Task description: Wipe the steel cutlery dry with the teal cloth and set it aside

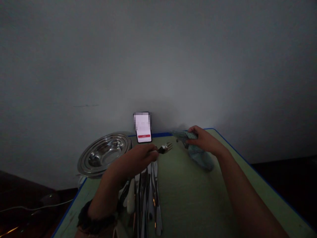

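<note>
Holds a fork [166,147] over the far middle of the desk [183,198], long axis running crosswise, tines to the right and tipped slightly away from the body. Has the left hand [140,158] closed in a narrow grip around the handle, hiding most of it. Points the tines toward a cloth [199,157], near but apart in this view, with bare desk showing between; cannot tell from this angle how high above the surface. Pinches that cloth in the right hand [208,142], thumb against fingers, in a similarly narrow grip, one part jutting toward the fork and the rest trailing down toward the near right, somewhat blurred. Puts the fork's handle with the left hand and its tines out on the side nearer the right. Closer to the body, below the left hand, a heap of cutlery [143,198], laid mostly lengthwise, roughly at right angles to the fork. Farther out, at the far left of the desk, shiny nested metal bowls [106,153]; beyond the left hand, a lit phone [143,128] propped upright at the far edge, before a plain grey wall [158,59].
</note>
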`<action>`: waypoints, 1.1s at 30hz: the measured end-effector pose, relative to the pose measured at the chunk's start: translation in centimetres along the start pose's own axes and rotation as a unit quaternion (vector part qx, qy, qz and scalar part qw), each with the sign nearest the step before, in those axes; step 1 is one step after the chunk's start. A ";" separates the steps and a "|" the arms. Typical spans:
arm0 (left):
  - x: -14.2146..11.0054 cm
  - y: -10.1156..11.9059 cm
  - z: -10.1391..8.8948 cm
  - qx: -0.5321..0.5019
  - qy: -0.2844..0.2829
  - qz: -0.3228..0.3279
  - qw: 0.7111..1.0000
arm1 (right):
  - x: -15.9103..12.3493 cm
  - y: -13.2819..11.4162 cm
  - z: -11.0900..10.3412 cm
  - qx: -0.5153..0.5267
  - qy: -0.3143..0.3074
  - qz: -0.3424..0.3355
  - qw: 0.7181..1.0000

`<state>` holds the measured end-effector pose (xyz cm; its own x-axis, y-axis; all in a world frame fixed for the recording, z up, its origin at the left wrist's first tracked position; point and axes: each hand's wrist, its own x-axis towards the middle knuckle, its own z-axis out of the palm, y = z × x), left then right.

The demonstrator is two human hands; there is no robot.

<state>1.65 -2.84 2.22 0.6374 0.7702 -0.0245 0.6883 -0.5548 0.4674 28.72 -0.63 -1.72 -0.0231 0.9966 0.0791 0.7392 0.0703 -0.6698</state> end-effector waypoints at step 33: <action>-0.8 -0.9 -3.1 -0.125 0.343 -0.194 0.911 | -2.8 -5.4 -2.3 0.516 -0.024 -0.025 0.856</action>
<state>-0.59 -1.99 4.59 -0.0618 0.9561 0.2864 0.6610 -0.1758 0.7295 26.32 -3.87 3.33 -0.0840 0.9901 0.1129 -0.2501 0.0887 -0.9642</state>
